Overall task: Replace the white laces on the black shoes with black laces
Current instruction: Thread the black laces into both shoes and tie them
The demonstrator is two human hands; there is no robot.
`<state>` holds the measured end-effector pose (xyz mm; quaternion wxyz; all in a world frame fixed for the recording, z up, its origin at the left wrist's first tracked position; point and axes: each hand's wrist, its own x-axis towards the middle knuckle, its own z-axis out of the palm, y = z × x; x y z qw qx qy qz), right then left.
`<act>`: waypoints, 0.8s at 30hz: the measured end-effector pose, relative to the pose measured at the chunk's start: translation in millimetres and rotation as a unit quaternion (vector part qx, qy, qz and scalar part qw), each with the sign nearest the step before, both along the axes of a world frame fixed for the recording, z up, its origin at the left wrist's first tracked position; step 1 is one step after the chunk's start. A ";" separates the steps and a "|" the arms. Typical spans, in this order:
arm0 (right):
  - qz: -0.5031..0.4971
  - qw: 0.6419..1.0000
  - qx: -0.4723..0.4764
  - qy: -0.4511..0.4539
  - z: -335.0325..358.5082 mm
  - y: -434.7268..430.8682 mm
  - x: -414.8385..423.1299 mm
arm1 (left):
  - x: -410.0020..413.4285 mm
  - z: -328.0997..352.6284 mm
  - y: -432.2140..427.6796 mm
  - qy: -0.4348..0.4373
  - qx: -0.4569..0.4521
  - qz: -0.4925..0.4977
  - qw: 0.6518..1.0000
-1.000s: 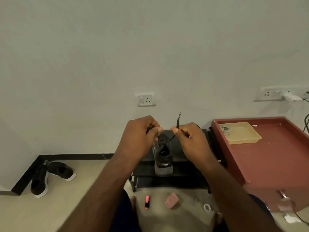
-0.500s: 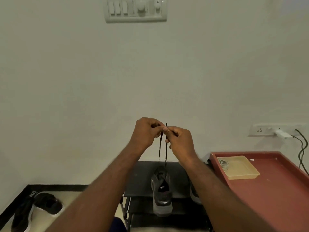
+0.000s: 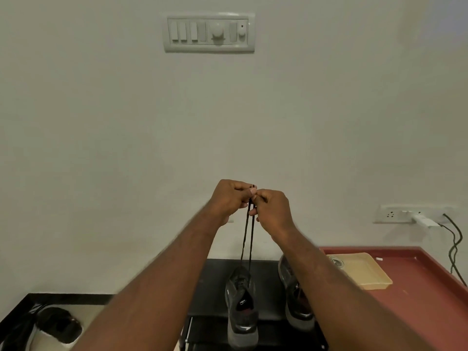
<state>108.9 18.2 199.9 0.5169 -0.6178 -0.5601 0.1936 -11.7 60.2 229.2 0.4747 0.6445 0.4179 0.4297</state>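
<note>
A black shoe (image 3: 241, 310) with a grey sole stands on a black rack (image 3: 212, 277), toe toward me. Two strands of a black lace (image 3: 247, 239) run straight up from its eyelets. My left hand (image 3: 231, 198) and my right hand (image 3: 272, 210) meet high above the shoe, each pinching a lace end, fingertips touching. A second black shoe (image 3: 295, 297) stands to the right on the rack, partly hidden by my right forearm.
A red table (image 3: 430, 295) at the right carries a yellow tray (image 3: 359, 271). A wall socket with a white plug (image 3: 420, 219) and dark cable is above it. Another pair of dark shoes (image 3: 50, 325) lies on the floor at the left. A switch panel (image 3: 209, 32) is on the wall.
Both hands rose from just above the shoe and came together, pulling the lace strands taut and upright. The camera tilted up, so the floor items dropped out of view.
</note>
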 end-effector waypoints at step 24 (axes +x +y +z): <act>0.043 0.955 0.033 -0.291 32.7 23.1 1.2 | 3.3 -10.8 24.6 -0.006 0.076 0.093 0.993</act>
